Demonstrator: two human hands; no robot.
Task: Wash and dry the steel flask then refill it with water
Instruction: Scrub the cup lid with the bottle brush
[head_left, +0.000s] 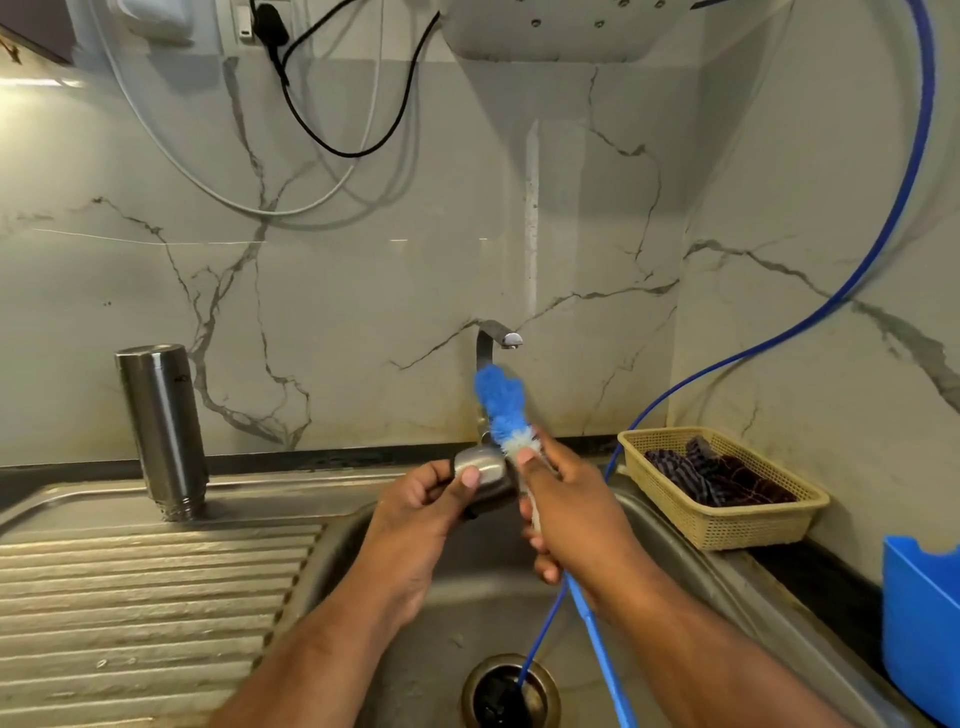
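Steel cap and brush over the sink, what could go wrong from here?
The small rounded steel cap, pinched by fingers of the left hand over the steel sink basin, may slip toward the open drain. The tall steel flask stands inverted on its narrow mouth on the ridged drainboard; a bump might topple it.

A yellow basket (737, 530) sits on the dark counter (815, 577) by the marble wall (363, 291). Dark striped cloths (717, 480) lie inside it. A blue tub (919, 623) stands at the right edge. A thin blue hose (883, 244) curves down the wall. A black wire (363, 137) and a white wire (208, 188) hang in loops up high.
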